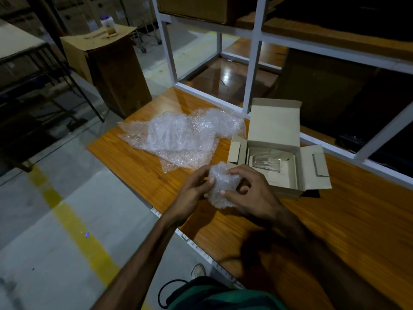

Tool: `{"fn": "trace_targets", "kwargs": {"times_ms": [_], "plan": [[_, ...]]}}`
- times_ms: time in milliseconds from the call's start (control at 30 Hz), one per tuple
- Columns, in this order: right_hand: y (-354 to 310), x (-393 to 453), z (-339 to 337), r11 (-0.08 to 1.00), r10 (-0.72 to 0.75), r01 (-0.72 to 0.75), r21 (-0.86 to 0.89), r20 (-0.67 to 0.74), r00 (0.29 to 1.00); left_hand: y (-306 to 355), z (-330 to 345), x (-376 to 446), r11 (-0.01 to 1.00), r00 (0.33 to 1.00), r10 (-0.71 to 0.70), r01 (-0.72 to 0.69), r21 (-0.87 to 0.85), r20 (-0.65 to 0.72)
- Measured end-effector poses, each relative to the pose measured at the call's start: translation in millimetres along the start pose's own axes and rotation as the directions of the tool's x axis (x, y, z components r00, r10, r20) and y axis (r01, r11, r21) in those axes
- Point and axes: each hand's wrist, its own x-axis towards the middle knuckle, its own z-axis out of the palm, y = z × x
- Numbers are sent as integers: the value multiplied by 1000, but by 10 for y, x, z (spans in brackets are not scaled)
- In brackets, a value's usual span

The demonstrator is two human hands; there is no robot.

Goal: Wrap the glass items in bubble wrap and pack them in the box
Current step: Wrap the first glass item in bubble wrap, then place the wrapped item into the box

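In the head view, a small bundle wrapped in clear bubble wrap [221,186] is held above the near part of a glossy orange-brown wooden table [335,231]. The bundle is grasped from the left by the left hand [194,186], whose thumb is pressed against its side, and from the right by the right hand [250,193], whose fingers are curled around it. What is inside the wrap cannot be made out.

Just to the right of the hands, a small open beige cardboard box [279,157] is seen on the table, its lid raised at the far side and its side flaps spread. A clear glass item [266,165] is lying inside it. To the far left of the box, loose crumpled sheets of clear bubble wrap [178,135] are spread on the table. Behind the table, a white metal shelf frame [252,74] is standing. A tall brown cardboard carton [111,72] is placed on the floor at the far left, with a cup [109,26] on top.
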Motion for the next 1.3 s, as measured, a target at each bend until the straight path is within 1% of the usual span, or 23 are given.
{"fn": "trace_targets", "kwargs": {"times_ms": [133,267,367,467,533,633,700,767,867,933,1000,1100,1133,1200,1300], "plan": [[-5,-15,-57,995,-59,54,-80,-69,996,26,188,-1,998,999,-33,34,-44,3],[-62,-34,-104,977,-53,46,-210,-29,998,23,299,41,997,999,-40,42,-70,27],[-80,-58,-112,970,-50,45,-237,-14,999,51,347,78,997,999,-32,35,-63,35],[-116,-106,-125,969,-58,47,-242,-38,998,62,385,96,996,999,-34,36,-76,29],[-122,-147,-132,974,-36,24,-226,-52,998,62,409,99,997,999,-33,35,-76,29],[-109,-183,-153,992,29,-34,-122,-40,999,35,421,95,995,999,-33,37,-88,43],[-86,-199,-177,995,100,-100,22,-20,995,25,422,93,994,997,-44,49,-94,57],[-79,-212,-221,979,158,-158,132,5,987,19,419,106,997,996,-41,46,-58,74],[-121,-250,-322,955,173,-166,244,-6,985,30,428,137,1000,998,-17,19,-17,64],[-152,-278,-397,928,211,-181,326,-60,976,38,473,167,999,999,28,-29,33,30],[-147,-300,-478,889,288,-220,402,-115,951,40,555,217,984,994,108,-104,143,-23],[-152,-321,-604,793,399,-275,544,-122,909,55,722,319,943,973,224,-202,265,-53],[-168,-326,-647,774,429,-293,562,-125,894,61,779,355,931,966,255,-231,282,-51],[-173,-346,-728,774,462,-313,550,-155,873,71,875,421,905,952,304,-274,325,-44],[-147,-384,-821,785,491,-335,522,-192,850,78,954,524,864,946,323,-296,407,2]]}}
